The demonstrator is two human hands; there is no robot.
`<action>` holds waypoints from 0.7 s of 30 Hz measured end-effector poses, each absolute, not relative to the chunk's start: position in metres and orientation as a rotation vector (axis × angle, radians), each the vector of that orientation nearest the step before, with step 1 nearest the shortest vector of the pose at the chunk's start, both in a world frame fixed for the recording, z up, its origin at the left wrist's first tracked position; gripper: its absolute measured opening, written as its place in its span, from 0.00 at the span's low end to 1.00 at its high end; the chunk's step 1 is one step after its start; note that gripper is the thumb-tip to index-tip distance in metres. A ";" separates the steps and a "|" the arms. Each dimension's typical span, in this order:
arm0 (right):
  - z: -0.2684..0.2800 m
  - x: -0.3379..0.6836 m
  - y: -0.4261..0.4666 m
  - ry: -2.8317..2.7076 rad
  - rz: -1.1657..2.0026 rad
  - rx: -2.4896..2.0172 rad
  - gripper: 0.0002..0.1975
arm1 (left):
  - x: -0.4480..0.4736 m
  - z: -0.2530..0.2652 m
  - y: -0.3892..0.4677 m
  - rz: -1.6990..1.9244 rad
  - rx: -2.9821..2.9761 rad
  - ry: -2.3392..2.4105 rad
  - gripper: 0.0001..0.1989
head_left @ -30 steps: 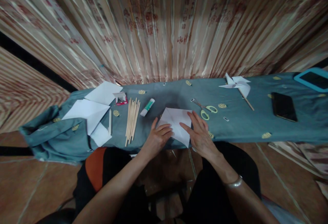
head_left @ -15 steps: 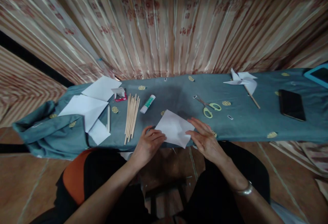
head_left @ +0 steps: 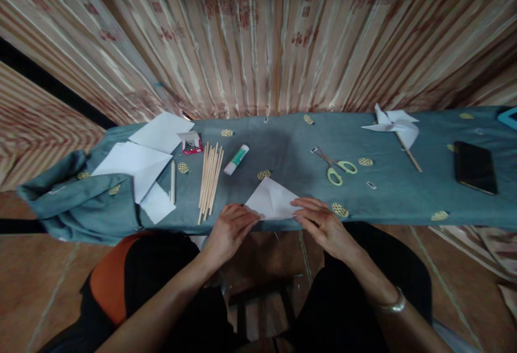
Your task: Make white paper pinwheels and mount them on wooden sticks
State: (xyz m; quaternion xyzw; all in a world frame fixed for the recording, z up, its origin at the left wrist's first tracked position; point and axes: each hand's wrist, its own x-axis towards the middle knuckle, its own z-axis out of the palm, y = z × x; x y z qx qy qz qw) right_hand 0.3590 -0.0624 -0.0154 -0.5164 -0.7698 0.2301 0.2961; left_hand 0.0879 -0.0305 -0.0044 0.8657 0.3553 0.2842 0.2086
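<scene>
A white sheet of paper (head_left: 271,198) with crease lines lies at the table's near edge and looks like a triangle with its point facing away from me. On its left corner my left hand (head_left: 235,228) is closed, thumb and fingers pinching the edge. My right hand (head_left: 320,222) grips the right corner between thumb and fingers. The paper's lower part is out of sight. Beyond it lie a glue stick (head_left: 236,160) and green-handled scissors (head_left: 334,166). Left of the paper is a bundle of wooden sticks (head_left: 210,181).
A paper pinwheel (head_left: 393,125) on a stick and a black phone (head_left: 475,167) lie to the right. On the left are white sheets (head_left: 131,165), a white pen-like stick (head_left: 173,181) and a small red box (head_left: 191,144) of metal pins. A green-blue cloth (head_left: 283,148) covers the table.
The paper has gone from a diamond lying nearly flat to a triangle, its near corner no longer showing. Both hands still hold its sides. The view has shifted slightly.
</scene>
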 end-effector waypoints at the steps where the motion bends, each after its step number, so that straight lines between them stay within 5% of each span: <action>1: -0.017 0.359 -0.061 -1.965 0.675 -1.383 0.11 | 0.087 -0.006 -0.031 0.780 2.380 1.020 0.12; 13: -0.023 0.346 -0.040 -1.647 0.647 -1.601 0.11 | 0.086 -0.018 -0.021 0.782 2.138 1.360 0.16; 21: -0.018 0.344 -0.030 -1.716 0.597 -1.627 0.12 | 0.112 -0.003 -0.036 0.664 2.825 0.977 0.21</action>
